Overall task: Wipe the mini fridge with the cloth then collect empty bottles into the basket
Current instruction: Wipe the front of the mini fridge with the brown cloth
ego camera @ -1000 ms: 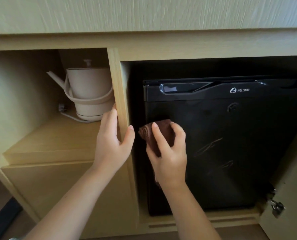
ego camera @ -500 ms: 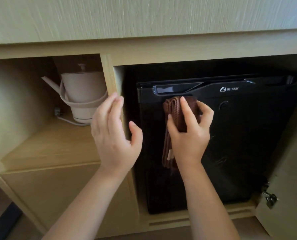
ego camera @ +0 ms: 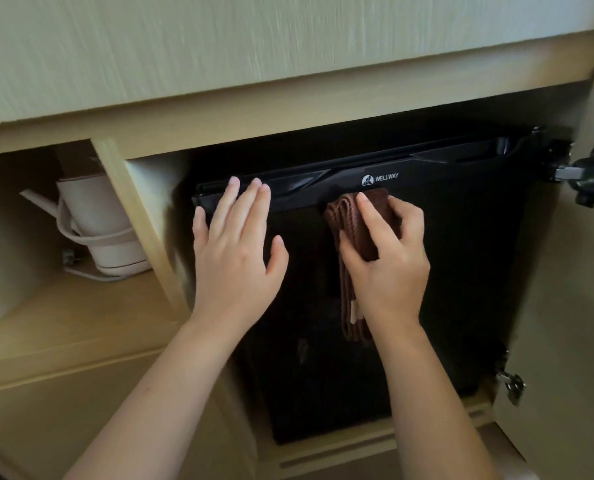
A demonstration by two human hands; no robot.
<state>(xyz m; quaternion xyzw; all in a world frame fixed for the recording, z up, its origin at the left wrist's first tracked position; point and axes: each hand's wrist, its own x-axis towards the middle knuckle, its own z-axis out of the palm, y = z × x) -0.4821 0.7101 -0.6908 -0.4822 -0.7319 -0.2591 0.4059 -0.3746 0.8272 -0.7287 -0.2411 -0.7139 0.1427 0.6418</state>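
**Cloth pressed on the fridge door, under the logo**

My right hand [ego camera: 387, 258] is closed around the brown cloth [ego camera: 361, 230] and holds it flat against the front of the black mini fridge [ego camera: 462, 271]. The cloth is folded in several layers. Its upper edge touches the lower border of the glossy top strip of the door, just below and a little left of the white WELLWAY logo [ego camera: 380, 179]. My index finger lies over the top of the cloth, the thumb presses it from the left side, and the other fingers curl on its right side. A loose end of the cloth hangs down under my palm, along the door.

My left hand [ego camera: 235, 251] is open, fingers spread apart, and holds nothing. Its fingertips [ego camera: 233, 185] reach the top strip of the door at the left corner; I cannot tell if the palm touches the door.

The fridge stands inside a light wooden cabinet [ego camera: 288, 109]. In the compartment to the left, behind the vertical divider, a pale kettle [ego camera: 94, 223] stands on a shelf. At the right, the cabinet door is open and its metal hinge [ego camera: 581, 173] is visible.
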